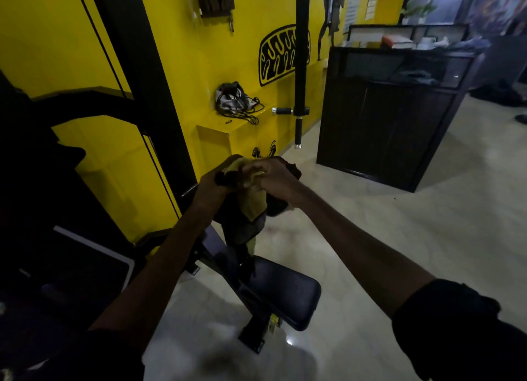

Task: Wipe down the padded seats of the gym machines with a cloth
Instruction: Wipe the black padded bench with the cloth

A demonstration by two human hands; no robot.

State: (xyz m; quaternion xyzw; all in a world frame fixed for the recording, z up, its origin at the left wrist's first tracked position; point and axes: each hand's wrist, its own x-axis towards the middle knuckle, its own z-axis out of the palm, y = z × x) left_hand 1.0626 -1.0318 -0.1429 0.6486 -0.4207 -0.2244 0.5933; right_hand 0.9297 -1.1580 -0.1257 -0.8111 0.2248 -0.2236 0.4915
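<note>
cloth [252,198]: yellow, dead centre of view, bunched between both hands. Its tail hangs toward 6 o'clock along the dark machine arm [225,252].
left hand [212,185]: at 9 o'clock of the cloth. Forearm comes in from 7 o'clock, back of hand up. Fingers are curled over the cloth's top edge and grip it.
right hand [269,178]: at 3 o'clock of the cloth. Forearm comes in from 4 o'clock, black sleeve [456,323] at the elbow. Fingers are clenched on the cloth, knuckles right against the left hand's fingertips.
pad [281,208]: dark, rounded, just under the right wrist. Can't tell whether the cloth touches it.
seat [285,292]: black, padded, tilted, at 6 o'clock below the hands. The cloth tail ends near its upper edge; contact can't be told. Its rounded corner points to 4 o'clock over bare floor.
side cushion [94,269]: dark with a pale rim, at 8 o'clock, beside the left forearm.
wall [199,66]: yellow, from 9 to 12 o'clock, close behind the hands.
upright [137,66]: black post at 11 o'clock, tight on the left side.
ledge [216,129]: yellow, at 12 o'clock, carrying a bag [233,99] with loose cords.
bar [301,66]: black, hanging at 12–1 o'clock, short grips at its lower end, apart from the hands.
cabinet [385,123]: dark, at 2 o'clock, well apart.
floor [385,232]: pale and glossy, open from 2 through 5 o'clock. This is the widest free side.
</note>
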